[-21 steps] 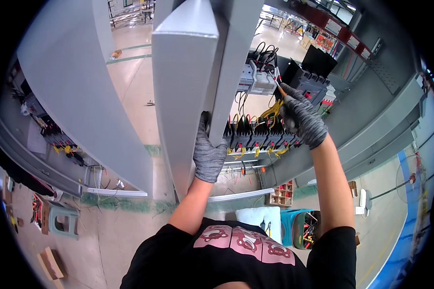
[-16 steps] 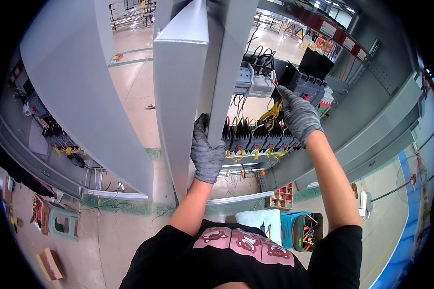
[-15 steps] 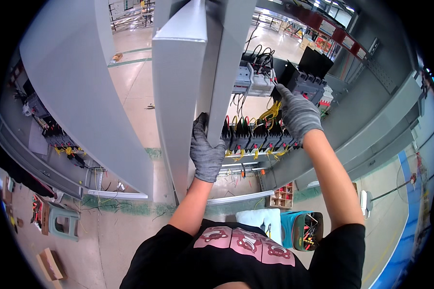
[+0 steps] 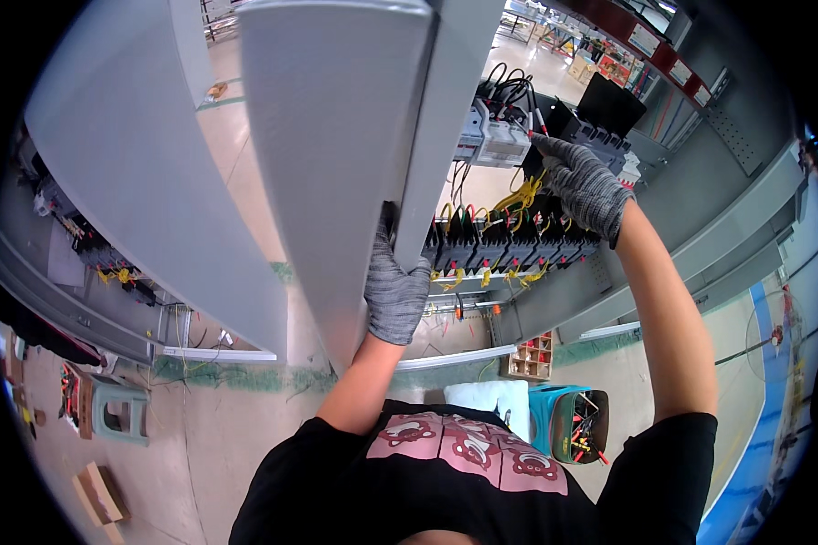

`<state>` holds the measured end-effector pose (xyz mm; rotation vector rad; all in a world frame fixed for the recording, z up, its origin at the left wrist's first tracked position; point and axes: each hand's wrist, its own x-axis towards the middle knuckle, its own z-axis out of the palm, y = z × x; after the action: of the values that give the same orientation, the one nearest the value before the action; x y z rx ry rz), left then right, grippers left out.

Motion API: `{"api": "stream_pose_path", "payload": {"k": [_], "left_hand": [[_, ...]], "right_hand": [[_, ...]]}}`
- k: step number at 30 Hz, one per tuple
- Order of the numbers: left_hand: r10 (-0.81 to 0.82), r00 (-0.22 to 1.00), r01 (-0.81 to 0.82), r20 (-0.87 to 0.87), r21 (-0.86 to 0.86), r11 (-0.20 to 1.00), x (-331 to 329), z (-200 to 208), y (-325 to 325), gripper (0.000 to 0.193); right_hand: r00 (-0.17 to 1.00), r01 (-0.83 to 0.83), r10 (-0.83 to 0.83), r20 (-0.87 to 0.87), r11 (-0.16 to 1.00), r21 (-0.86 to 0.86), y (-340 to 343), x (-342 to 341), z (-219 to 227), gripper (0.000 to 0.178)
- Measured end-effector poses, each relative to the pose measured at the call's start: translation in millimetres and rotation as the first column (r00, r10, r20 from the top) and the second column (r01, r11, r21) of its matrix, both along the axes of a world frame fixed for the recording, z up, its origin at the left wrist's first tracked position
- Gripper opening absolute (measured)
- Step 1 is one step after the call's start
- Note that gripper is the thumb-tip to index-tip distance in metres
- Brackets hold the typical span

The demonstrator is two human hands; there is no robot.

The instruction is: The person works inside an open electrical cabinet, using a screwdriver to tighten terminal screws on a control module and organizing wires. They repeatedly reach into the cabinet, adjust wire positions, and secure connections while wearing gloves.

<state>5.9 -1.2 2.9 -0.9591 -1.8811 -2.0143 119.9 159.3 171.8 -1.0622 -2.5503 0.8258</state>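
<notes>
My left hand [image 4: 397, 298], in a grey knit glove, is closed round the edge of an upright grey metal cabinet post [image 4: 445, 118], with its fingers in the gap beside a broad grey panel [image 4: 327, 136]. Further right, my gloved right hand [image 4: 591, 186] reaches into the cabinet. Its fingertips are drawn together at the lower ends of black wires [image 4: 538, 115] with red and white sleeves, beside a white contactor [image 4: 502, 141]; the thumb is hidden. Behind that hand sits a dark moulded-case breaker [image 4: 600, 136]. Bundled yellow wires [image 4: 521, 195] hang below, above a row of black breakers [image 4: 509, 247].
Dark red busbar supports [image 4: 645, 41] cross the upper right. At lower right are a teal tool bag [image 4: 547, 422], a white cushion [image 4: 491, 400] and a divided wooden box [image 4: 529, 357]. A stool [image 4: 121, 411] stands at left, below another wired cabinet [image 4: 100, 254].
My view has shifted closer to the post and panel. The right hand stays at the wires by the contactor, its extended finger now drawn in closer to the others. The left hand keeps its hold.
</notes>
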Motion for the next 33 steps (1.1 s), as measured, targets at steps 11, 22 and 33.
{"api": "stream_pose_path", "payload": {"k": [11, 22, 33], "left_hand": [[0.053, 0.997, -0.056, -0.060, -0.049, 0.997, -10.4, -18.3, 4.4, 0.070], [0.144, 0.981, -0.156, -0.127, -0.087, 0.984, 1.3, -6.2, -6.4, 0.061], [-0.003, 0.990, -0.010, -0.141, -0.095, 0.995, 57.0, -65.1, -33.1, 0.043]], "right_hand": [[0.865, -0.152, -0.196, -0.462, 0.775, -0.613, 3.6, 4.2, -24.2, 0.043], [0.952, 0.013, 0.000, -0.305, 0.999, 0.038, -14.4, 46.4, -96.7, 0.038], [0.857, 0.097, -0.368, -0.361, 0.803, -0.589, -35.0, 163.5, -267.0, 0.035]]}}
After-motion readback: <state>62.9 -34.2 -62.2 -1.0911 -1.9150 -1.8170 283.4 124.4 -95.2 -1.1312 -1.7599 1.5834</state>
